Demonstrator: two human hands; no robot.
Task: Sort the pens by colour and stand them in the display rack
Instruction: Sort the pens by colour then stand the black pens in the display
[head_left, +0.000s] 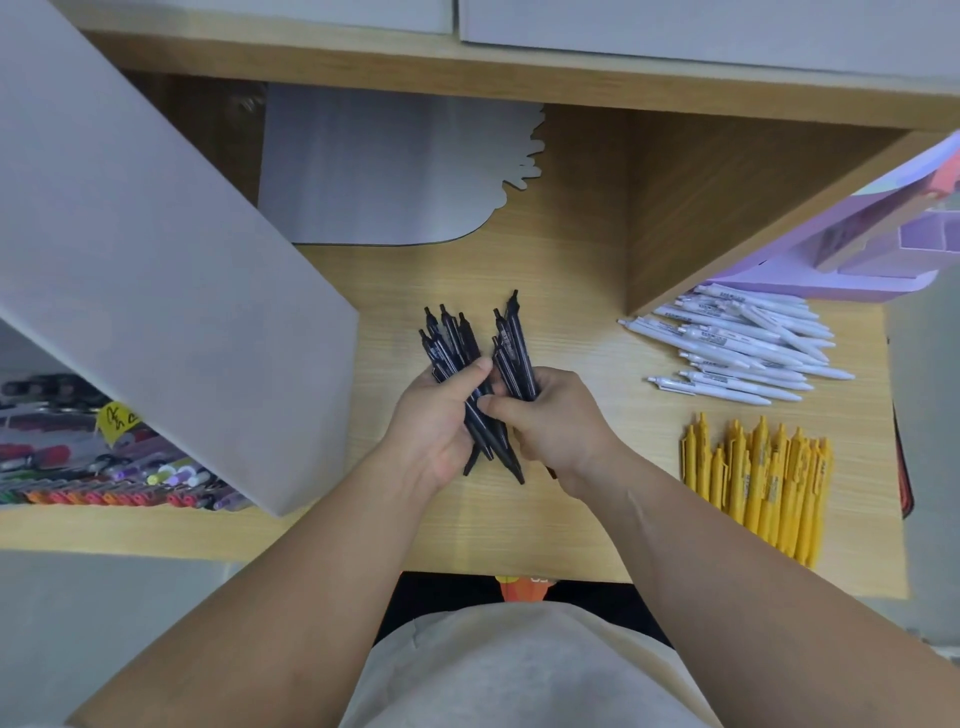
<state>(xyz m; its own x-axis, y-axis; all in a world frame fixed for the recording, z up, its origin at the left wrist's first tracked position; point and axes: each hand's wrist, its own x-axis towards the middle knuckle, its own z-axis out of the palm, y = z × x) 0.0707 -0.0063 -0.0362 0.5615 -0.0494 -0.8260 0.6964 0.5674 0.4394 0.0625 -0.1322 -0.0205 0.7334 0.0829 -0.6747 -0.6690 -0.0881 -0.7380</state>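
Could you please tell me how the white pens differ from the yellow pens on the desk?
The white pens lie loosely crossed, pointing mostly sideways; the yellow pens lie side by side, roughly parallel, running front to back. The white pens sit farther back, beside the purple display rack; the yellow pens sit near the front edge of the desk. Both lie flat on its right side.

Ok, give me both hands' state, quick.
Left hand: grips a bunch of black pens.
Right hand: grips the other black pens.
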